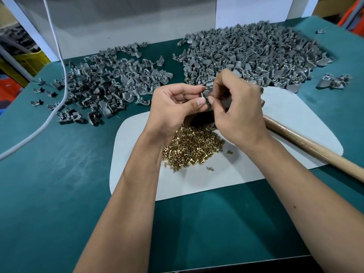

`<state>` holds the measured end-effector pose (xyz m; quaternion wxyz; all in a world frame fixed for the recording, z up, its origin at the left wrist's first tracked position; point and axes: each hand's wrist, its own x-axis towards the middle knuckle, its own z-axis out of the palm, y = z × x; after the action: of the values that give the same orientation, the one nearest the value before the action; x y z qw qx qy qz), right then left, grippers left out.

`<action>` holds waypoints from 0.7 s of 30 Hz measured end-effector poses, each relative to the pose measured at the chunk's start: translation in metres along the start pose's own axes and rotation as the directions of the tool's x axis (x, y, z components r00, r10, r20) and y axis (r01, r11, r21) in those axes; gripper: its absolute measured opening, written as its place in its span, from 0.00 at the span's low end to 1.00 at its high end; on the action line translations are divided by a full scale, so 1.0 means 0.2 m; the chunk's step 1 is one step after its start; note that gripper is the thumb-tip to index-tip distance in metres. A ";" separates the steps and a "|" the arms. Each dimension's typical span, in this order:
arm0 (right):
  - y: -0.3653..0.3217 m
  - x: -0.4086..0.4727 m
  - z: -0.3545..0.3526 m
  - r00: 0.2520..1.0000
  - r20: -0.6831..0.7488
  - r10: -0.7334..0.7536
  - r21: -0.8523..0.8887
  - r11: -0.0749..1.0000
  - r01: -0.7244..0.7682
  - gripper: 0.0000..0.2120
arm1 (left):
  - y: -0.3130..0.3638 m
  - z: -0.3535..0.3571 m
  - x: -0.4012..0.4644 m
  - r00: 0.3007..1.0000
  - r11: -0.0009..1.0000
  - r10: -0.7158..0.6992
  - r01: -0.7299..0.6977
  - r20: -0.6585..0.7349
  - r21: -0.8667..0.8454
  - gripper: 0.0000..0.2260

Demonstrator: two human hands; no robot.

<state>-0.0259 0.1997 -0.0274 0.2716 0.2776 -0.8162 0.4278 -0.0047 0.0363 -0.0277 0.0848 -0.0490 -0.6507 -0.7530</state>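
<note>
My left hand (173, 107) pinches a small grey plastic part (206, 94) between thumb and fingers, above the white mat (246, 164). My right hand (238, 107) meets it from the right, its fingertips pinched at the same part; whether it also holds a brass piece is hidden. Directly below the hands lies a heap of small brass inserts (193, 146) on the mat. A dark block (202, 118) sits under the hands, mostly covered by them.
A pile of grey parts (110, 83) spreads at the back left and a larger pile (250, 54) at the back right on the green table (59, 184). A wooden handle (315, 148) lies across the mat's right side. A grey cable (59, 75) runs down the left.
</note>
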 end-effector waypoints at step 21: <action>0.03 0.02 -0.05 0.998 -0.004 -0.058 -0.057 0.997 0.058 0.05 | 0.01 -0.01 0.01 0.995 0.994 -0.102 0.100 -0.025 -0.052 0.09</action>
<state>-0.0303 0.2097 -0.0240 0.2942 0.2920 -0.8189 0.3970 -0.0063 0.0346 -0.0254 0.0544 -0.0077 -0.6317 -0.7732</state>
